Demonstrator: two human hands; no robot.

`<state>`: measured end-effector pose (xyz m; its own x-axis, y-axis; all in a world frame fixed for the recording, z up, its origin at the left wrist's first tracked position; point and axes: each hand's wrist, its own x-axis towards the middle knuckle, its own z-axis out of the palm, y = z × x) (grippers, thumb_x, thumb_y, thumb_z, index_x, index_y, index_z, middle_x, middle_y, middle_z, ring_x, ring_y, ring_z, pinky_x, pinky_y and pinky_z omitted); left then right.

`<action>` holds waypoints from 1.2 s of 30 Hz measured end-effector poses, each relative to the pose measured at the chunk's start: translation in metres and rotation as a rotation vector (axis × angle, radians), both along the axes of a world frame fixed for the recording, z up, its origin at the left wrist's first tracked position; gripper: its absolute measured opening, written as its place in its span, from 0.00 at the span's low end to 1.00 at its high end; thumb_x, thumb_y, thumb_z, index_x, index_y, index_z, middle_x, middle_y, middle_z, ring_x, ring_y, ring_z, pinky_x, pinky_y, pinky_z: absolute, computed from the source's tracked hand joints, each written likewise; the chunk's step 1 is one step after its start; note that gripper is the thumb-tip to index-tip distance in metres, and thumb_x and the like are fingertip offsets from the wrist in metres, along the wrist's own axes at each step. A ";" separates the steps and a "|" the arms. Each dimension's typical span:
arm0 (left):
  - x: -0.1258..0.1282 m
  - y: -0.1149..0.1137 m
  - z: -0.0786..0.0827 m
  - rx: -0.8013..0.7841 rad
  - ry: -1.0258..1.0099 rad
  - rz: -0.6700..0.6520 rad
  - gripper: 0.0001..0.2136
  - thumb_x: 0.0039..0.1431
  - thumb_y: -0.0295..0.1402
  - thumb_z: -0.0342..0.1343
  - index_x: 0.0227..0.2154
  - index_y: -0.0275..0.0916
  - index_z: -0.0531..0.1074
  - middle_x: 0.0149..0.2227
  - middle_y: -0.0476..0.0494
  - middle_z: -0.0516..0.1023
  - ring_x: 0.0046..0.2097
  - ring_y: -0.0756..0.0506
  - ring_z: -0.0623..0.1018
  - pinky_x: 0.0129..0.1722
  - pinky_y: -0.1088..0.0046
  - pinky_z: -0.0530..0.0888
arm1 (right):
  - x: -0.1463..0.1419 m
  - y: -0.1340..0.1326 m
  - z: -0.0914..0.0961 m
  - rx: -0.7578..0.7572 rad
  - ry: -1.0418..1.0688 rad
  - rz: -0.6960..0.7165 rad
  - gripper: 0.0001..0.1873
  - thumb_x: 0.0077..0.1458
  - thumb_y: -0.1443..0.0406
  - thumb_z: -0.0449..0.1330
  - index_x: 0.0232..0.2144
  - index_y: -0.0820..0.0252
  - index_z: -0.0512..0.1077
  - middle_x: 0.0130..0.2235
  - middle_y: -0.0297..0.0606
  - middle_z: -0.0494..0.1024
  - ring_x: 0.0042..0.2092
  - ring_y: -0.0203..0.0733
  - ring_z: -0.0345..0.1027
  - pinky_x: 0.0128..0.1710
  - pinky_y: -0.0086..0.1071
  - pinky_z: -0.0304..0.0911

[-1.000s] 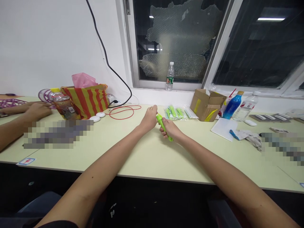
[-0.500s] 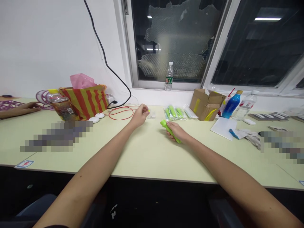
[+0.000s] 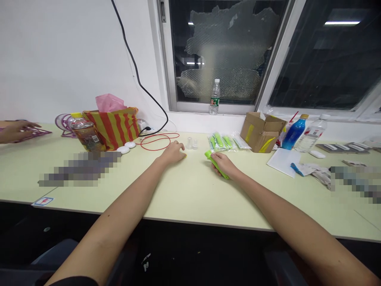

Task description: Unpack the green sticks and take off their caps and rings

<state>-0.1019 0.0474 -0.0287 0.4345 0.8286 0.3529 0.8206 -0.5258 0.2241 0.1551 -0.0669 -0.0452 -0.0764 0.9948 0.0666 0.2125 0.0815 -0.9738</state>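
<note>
My right hand [image 3: 222, 165] is wrapped round a bright green plastic handle-shaped piece [image 3: 208, 155], its wider end pointing to the upper left and its lower end showing below the palm. Low over the table, my left hand [image 3: 173, 153] has a small yellow piece [image 3: 185, 155] at its fingertips, at the tabletop; the fingers partly hide it. Just beyond that hand stand two small clear plastic caps or cups [image 3: 189, 143]. Clear packets with green pieces [image 3: 220, 141] lie behind my right hand.
On the left are a striped bag [image 3: 114, 129], a tea bottle [image 3: 87, 133], white round discs [image 3: 127, 145] and a red cable [image 3: 154, 142]. A cardboard box [image 3: 262, 133], a blue bottle [image 3: 294, 133], white paper [image 3: 282, 162] and a glove [image 3: 315, 171] lie right. Another person's hand [image 3: 18, 131] is far left.
My left hand has come down to the tabletop with the small yellow piece, uncovering the clear caps. My right hand keeps the green piece, turned slightly. The view has shifted a little left.
</note>
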 end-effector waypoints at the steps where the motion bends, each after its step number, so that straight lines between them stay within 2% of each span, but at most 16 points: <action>1: -0.001 0.000 0.001 -0.026 0.024 0.003 0.13 0.50 0.40 0.60 0.37 0.40 0.75 0.43 0.39 0.71 0.44 0.40 0.73 0.43 0.66 0.70 | 0.000 0.000 0.000 0.000 -0.005 -0.002 0.19 0.60 0.47 0.52 0.34 0.57 0.63 0.24 0.32 0.67 0.17 0.32 0.58 0.13 0.26 0.53; 4: -0.005 0.000 0.002 -0.109 0.092 -0.028 0.08 0.51 0.37 0.57 0.32 0.42 0.77 0.41 0.41 0.73 0.41 0.42 0.74 0.40 0.68 0.70 | 0.000 0.000 -0.001 -0.008 -0.013 -0.007 0.19 0.60 0.47 0.52 0.34 0.57 0.63 0.24 0.32 0.67 0.17 0.32 0.59 0.13 0.26 0.54; 7: -0.005 0.003 -0.001 -0.101 0.103 -0.021 0.06 0.53 0.34 0.55 0.30 0.43 0.77 0.41 0.42 0.74 0.41 0.43 0.75 0.38 0.69 0.70 | 0.001 0.001 -0.002 -0.011 -0.014 -0.003 0.20 0.60 0.47 0.52 0.35 0.57 0.64 0.25 0.32 0.68 0.17 0.32 0.59 0.12 0.26 0.54; 12: -0.001 0.022 -0.008 0.041 0.022 0.138 0.11 0.61 0.34 0.48 0.40 0.42 0.76 0.45 0.38 0.72 0.46 0.40 0.73 0.42 0.66 0.70 | 0.001 0.002 -0.004 -0.001 -0.016 -0.005 0.20 0.59 0.46 0.52 0.35 0.57 0.64 0.25 0.32 0.67 0.17 0.32 0.59 0.12 0.25 0.53; 15: 0.004 0.037 -0.014 0.064 0.001 0.178 0.11 0.61 0.34 0.49 0.41 0.42 0.76 0.46 0.37 0.71 0.49 0.39 0.72 0.42 0.66 0.71 | 0.001 0.003 -0.006 -0.003 -0.020 -0.005 0.20 0.60 0.46 0.51 0.35 0.57 0.64 0.24 0.31 0.67 0.17 0.31 0.58 0.12 0.25 0.53; 20: 0.010 0.049 -0.021 0.060 0.012 0.134 0.10 0.61 0.32 0.50 0.38 0.43 0.77 0.43 0.39 0.73 0.50 0.40 0.71 0.44 0.66 0.70 | -0.001 0.002 -0.004 -0.005 -0.034 -0.010 0.19 0.60 0.47 0.52 0.34 0.56 0.63 0.23 0.30 0.67 0.17 0.31 0.58 0.12 0.25 0.53; 28: 0.010 0.046 -0.017 0.049 0.011 0.073 0.11 0.60 0.34 0.50 0.37 0.42 0.78 0.43 0.37 0.74 0.50 0.39 0.72 0.45 0.64 0.70 | -0.001 0.000 -0.001 -0.022 -0.020 -0.012 0.20 0.60 0.46 0.52 0.35 0.56 0.64 0.23 0.30 0.67 0.17 0.31 0.58 0.12 0.25 0.53; 36: 0.009 0.045 -0.017 0.023 -0.028 0.055 0.08 0.59 0.33 0.53 0.35 0.42 0.77 0.43 0.39 0.74 0.49 0.40 0.72 0.45 0.65 0.70 | -0.001 -0.002 0.002 -0.031 -0.012 -0.014 0.20 0.59 0.46 0.53 0.35 0.57 0.63 0.24 0.31 0.68 0.17 0.31 0.58 0.12 0.25 0.53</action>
<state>-0.0925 0.0925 -0.0452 0.3783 0.8424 0.3837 0.8421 -0.4853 0.2352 0.1545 -0.0694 -0.0436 -0.0631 0.9974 0.0349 0.2250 0.0483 -0.9732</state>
